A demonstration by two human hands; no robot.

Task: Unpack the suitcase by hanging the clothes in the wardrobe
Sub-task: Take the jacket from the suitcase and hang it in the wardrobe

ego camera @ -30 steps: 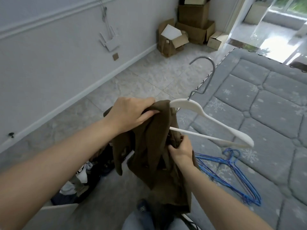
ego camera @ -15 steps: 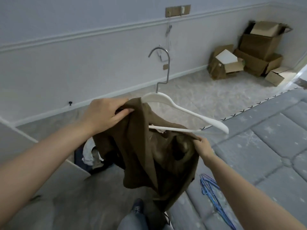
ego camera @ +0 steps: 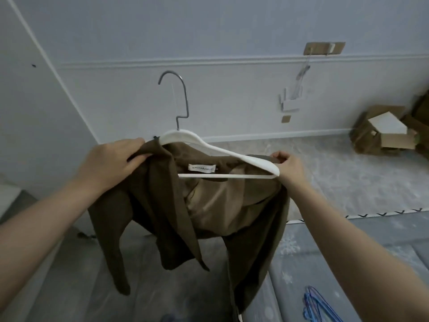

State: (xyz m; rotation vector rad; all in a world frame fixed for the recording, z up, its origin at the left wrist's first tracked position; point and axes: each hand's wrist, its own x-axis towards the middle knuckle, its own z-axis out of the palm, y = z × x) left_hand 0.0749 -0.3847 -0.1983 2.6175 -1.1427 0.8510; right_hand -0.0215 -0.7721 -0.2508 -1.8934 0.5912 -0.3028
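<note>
A pale marbled tile floor (ego camera: 336, 173) meets a light panelled wall (ego camera: 232, 94), with a grey quilted rug (ego camera: 348, 240) at the right. The left hand (ego camera: 111, 163) has its grip curled tight on the shoulder of a brown lined jacket (ego camera: 162, 205). The right hand (ego camera: 289, 167) pinches the jacket's other shoulder at the end of a white plastic hanger with a metal hook (ego camera: 218, 149). The jacket hangs in mid-air before the wall. Open brown cardboard boxes (ego camera: 383, 133) hold white sheets. Blue wire hangers (ego camera: 320, 305) lie on the rug.
</note>
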